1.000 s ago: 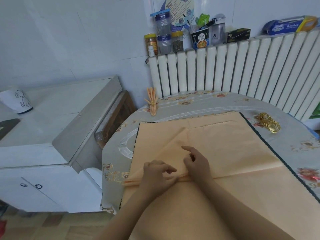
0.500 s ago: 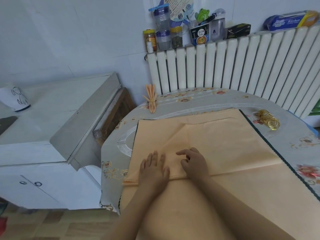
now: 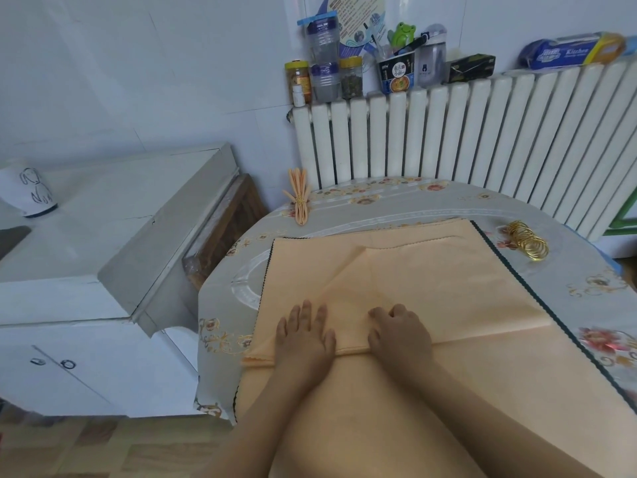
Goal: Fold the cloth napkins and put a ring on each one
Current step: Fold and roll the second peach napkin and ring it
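Presently the left hand [image 3: 305,338] lay flat, palm down, fingers straight and slightly spread, pressing on the folded edge of the top peach napkin [image 3: 431,284]. The right hand [image 3: 400,331] sat just beside it on the same fold, fingers curled under at the knuckles, fingertips bunched against the cloth; whether they pinched any fabric could not be told. Both hands rested along one horizontal crease, near each other but apart.

Top napkin: partly folded, a diagonal flap running from the crease up toward a point near its far edge. It lay on a stack of like peach napkins [image 3: 396,408] with dark scalloped trim visible along the right and left borders. The stack covered most of the near side of the round table [image 3: 586,294], which carried a grey floral cover.

Gold rings [image 3: 527,240]: a loose cluster on the table to the far right, just beyond the stack's right edge, not touching the hands. One finished napkin [image 3: 300,201], pleated and gathered in a ring, lay at the far left rim of the table, well apart from the stack.

Behind the table stood a white radiator [image 3: 465,132], its top shelf holding jars, a cup of noodles, a frog figure and a box of wrap. A white cabinet [image 3: 103,253] stood to the left.
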Motion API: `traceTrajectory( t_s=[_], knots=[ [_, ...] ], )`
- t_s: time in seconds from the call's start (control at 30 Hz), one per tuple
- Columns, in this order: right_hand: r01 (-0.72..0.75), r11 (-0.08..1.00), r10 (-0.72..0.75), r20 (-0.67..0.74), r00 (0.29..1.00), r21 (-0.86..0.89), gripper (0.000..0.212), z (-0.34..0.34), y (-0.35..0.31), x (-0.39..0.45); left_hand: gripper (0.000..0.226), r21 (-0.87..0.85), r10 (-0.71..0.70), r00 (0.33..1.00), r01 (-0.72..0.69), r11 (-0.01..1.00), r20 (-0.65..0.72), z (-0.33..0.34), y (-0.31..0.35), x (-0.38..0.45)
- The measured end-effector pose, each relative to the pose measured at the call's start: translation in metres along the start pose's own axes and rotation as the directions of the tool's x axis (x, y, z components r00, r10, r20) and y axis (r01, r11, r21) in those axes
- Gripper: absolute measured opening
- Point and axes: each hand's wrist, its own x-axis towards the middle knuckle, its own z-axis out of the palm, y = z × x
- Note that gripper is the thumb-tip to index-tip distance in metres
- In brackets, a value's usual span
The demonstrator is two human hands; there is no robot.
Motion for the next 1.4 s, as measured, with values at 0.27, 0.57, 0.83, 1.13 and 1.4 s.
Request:
traceTrajectory(
  t_s=[0.27,0.57,0.83,1.13,1.4],
  knots=[
    [0.082,0.995,-0.075,-0.126,0.989,0.055,0.022,0.012,0.018,-0.008,0.059,-0.091,0.167,0.983,-0.16,0.983,0.081,-0.011,0.034,0.026],
    [0.133,0.988,-0.119,-0.155,0.981,0.077,0.031,0.018,0.024,-0.004,0.055,-0.053,0.21,0.975,-0.207,0.977,0.071,-0.018,0.069,0.097],
    [0.17,0.982,-0.173,0.043,0.984,0.077,0.032,0.003,0.027,0.004,0.054,-0.059,0.183,0.983,-0.185,0.981,-0.03,-0.006,0.069,0.106],
    [-0.034,0.99,0.04,0.046,0.998,-0.134,0.044,-0.026,0.103,0.127,0.055,-0.06,0.19,0.979,-0.195,0.979,-0.075,-0.001,0.068,0.105],
    [-0.091,0.942,0.178,0.25,0.952,-0.323,0.044,-0.041,0.142,0.197,0.055,-0.053,0.186,0.974,-0.194,0.98,-0.126,0.0,0.068,0.109]
  ],
)
